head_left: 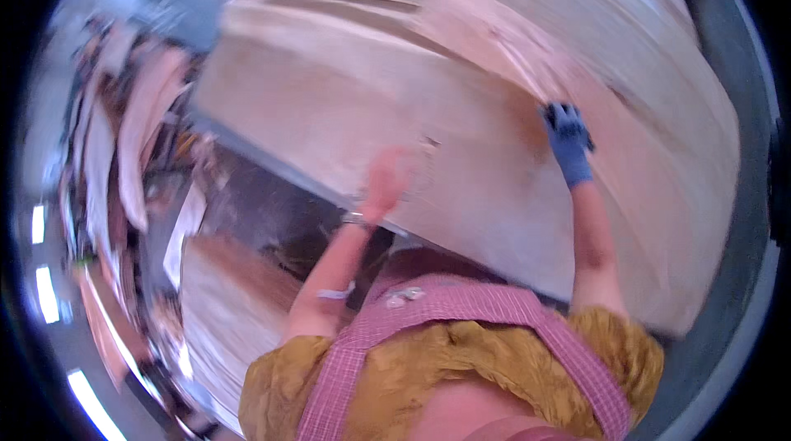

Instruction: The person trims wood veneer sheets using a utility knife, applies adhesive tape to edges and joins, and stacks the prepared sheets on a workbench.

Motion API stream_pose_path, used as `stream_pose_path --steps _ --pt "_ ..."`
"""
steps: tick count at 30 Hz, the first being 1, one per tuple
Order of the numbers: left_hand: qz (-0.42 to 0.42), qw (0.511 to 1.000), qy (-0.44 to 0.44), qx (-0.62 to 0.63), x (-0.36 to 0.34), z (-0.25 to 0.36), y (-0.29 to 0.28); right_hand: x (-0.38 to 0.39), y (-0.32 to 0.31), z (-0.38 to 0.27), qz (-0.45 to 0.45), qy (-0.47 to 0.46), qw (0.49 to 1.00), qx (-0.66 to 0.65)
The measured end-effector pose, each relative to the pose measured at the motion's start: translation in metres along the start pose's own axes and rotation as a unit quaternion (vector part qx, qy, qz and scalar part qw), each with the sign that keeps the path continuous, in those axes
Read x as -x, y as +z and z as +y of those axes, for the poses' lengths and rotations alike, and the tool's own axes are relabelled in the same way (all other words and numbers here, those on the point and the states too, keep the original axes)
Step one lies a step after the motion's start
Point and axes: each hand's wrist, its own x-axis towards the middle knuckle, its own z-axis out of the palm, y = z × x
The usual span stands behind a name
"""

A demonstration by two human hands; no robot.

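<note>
My right hand (568,143), in a blue glove with dark fingertips, has its fingers curled at the edge of a thin pinkish wood veneer sheet (478,33). That sheet slants up and away to the left from the glove. Bare and smeared by motion, my left hand (387,181) is over the near side of a broad pale veneer sheet (313,82); its fingers do not show clearly, nor whether it touches the wood. The broad sheet lies on top of a wide stack of veneer (692,202), with a small dark mark near my left hand.
To the left, long veneer strips and scraps (148,128) lie in a jumble. Another pale wood sheet (227,293) lies low at the left, beside a dark surface (255,194). A blurred person in blue-grey clothing (169,0) is at the far left. Grey floor (733,293) runs along the right.
</note>
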Motion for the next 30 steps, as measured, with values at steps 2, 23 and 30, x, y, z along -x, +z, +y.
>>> stream_pose_path --steps 2,23,30 --pt "-0.171 0.972 -0.144 0.076 0.001 0.039 0.021 0.001 -0.016 -0.034 -0.009 -0.041 0.998 -0.053" --pt "0.239 0.834 -0.237 0.437 -0.053 -0.057 -0.065 0.158 -0.040 -0.127 -0.144 -0.097 0.978 -0.115" --pt "0.300 0.795 -0.285 0.444 -0.049 -0.156 -0.183 0.117 -0.029 -0.144 -0.202 -0.093 0.968 -0.111"
